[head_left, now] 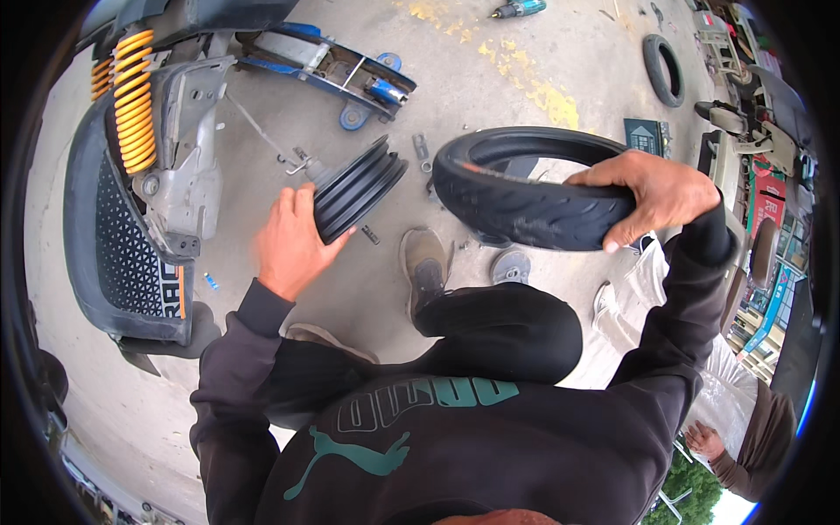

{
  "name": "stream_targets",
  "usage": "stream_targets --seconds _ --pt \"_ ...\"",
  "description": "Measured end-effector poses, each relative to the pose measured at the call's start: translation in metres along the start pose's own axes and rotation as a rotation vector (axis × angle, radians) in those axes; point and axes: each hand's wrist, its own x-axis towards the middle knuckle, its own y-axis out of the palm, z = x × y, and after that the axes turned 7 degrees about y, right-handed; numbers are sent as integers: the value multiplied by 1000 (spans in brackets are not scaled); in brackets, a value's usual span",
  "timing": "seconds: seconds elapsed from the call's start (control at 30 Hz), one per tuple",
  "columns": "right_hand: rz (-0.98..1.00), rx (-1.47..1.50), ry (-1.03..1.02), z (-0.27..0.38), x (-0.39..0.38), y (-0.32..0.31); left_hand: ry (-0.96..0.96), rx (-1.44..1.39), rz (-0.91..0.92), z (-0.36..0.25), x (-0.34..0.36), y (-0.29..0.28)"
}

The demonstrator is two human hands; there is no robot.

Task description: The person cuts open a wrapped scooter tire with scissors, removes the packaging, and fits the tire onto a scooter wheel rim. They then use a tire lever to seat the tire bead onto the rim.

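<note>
My left hand point(293, 241) is closed on the edge of a black wheel rim point(363, 191), which is tilted and has a grooved outer face. A metal hub or axle part shows at its far left side. My right hand point(656, 194) grips a black scooter tyre point(534, 212), thumb on the tread and fingers over the upper edge into the opening. The tyre is held above the floor, right of the rim and apart from it. Both are in front of my knees.
At left stands a scooter's dark body panel point(83, 236) with a yellow coil spring point(133, 101). A blue floor jack point(302, 54) lies beyond the rim. Farther off are a drill point(519, 9) and another tyre point(662, 70). Another person's hand point(704, 442) shows at lower right.
</note>
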Motion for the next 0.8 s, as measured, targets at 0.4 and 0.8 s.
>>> stream_targets --seconds 0.4,0.8 --pt "169 -830 -180 126 140 150 64 19 271 -1 14 -22" --pt "-1293 -137 -475 74 149 218 226 167 293 -20 50 -23"
